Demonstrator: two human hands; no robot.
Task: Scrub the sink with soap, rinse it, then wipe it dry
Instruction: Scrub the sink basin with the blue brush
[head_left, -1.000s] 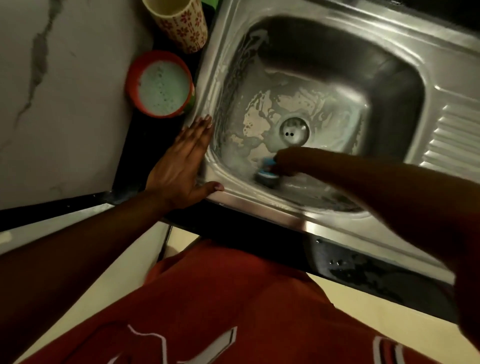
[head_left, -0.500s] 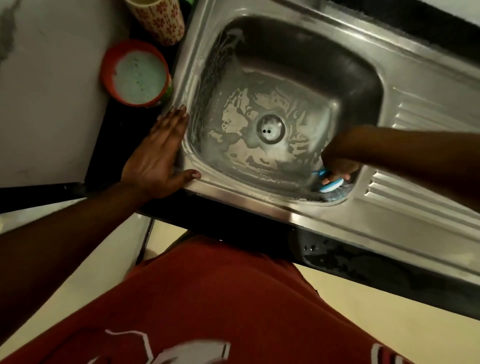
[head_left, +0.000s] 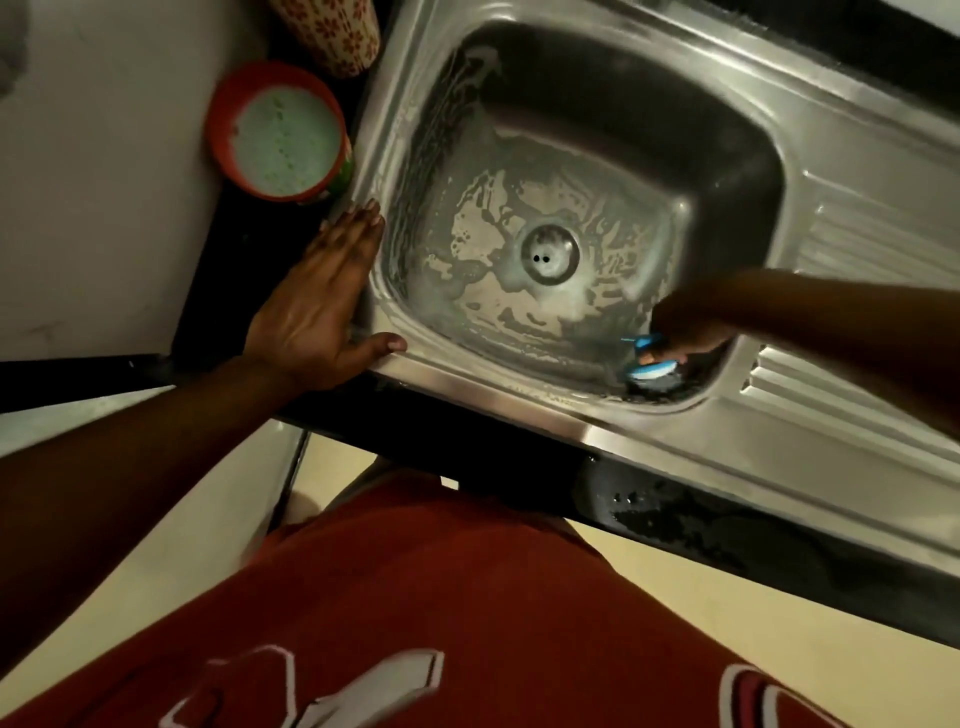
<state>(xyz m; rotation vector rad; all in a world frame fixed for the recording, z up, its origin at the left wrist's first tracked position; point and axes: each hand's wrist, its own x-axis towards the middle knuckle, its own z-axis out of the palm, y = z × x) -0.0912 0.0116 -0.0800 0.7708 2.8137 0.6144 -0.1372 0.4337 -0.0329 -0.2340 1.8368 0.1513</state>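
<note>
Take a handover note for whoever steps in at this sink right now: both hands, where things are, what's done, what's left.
Left hand lies flat on the left rim of the sink.
Right hand grips the blue scrubber in the basin's near right corner.
Suds coat the basin floor around the drain; an orange tub of foamy liquid stands left of the sink.
Done: soaping, mostly.
Left: finish scrubbing, rinse, wipe dry.

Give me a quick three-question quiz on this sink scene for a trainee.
1. True or false: the left hand rests flat at the left rim of the sink.
2. Where does the right hand hold the blue scrubber? A basin's near right corner; B far left corner; C draining board.
3. What covers the basin floor around the drain?
Key: 1 true; 2 A; 3 soap suds.
</note>
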